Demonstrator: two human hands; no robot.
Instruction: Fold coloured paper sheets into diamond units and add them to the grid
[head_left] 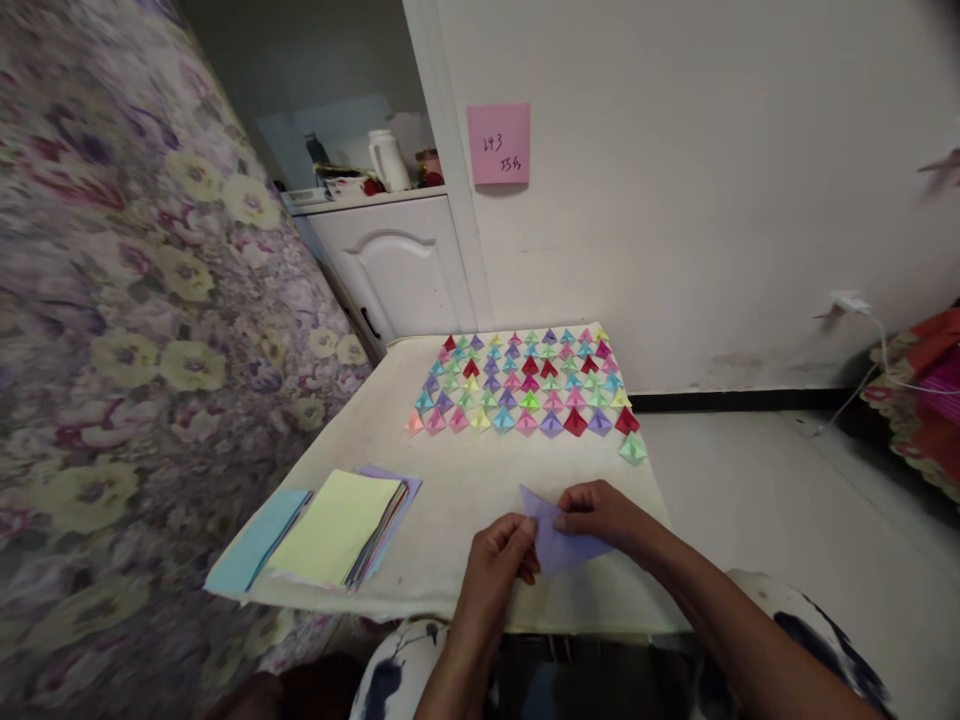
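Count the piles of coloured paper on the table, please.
2. The blue paper pile is at the near left corner of the table; the yellow-topped paper pile lies just right of it, left of the left hand. None seems hidden.

A flowered curtain [150,300] covers the left of the frame. Upper left of center, a white jug [390,163] stands above a cabinet door [405,275]. A pale wall [675,200] fills the upper right, over a dark baseboard [735,401] and, lower right, a light floor [742,480].
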